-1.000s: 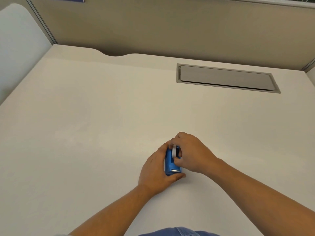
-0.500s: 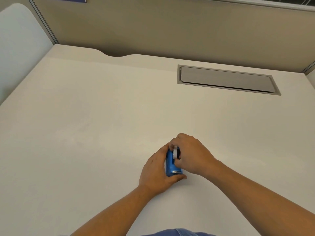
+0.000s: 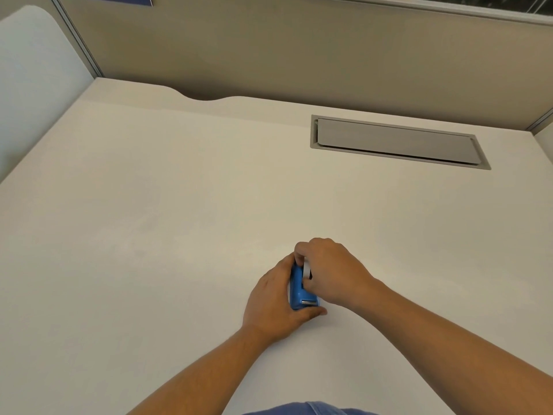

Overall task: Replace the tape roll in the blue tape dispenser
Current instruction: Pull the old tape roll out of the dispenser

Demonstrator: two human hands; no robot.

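A small blue tape dispenser (image 3: 298,290) stands on the white desk (image 3: 149,235) near the front middle, its metal cutter facing me. My left hand (image 3: 270,301) wraps around its left side and front and holds it. My right hand (image 3: 330,272) comes over the top from the right, its thumb and fingers pinched on a whitish tape roll (image 3: 306,270) that sits upright at the dispenser's top. Most of the roll and the dispenser's right side are hidden by my fingers.
A grey cable hatch (image 3: 398,142) is set into the desk at the back right. A beige partition wall (image 3: 299,49) runs behind the desk and a white panel (image 3: 33,79) stands at the left. My blue trousers (image 3: 308,409) show at the bottom edge.
Both hands stay on the dispenser in almost the same place. My right hand has shifted slightly on the roll; the roll sits a little lower in the dispenser.
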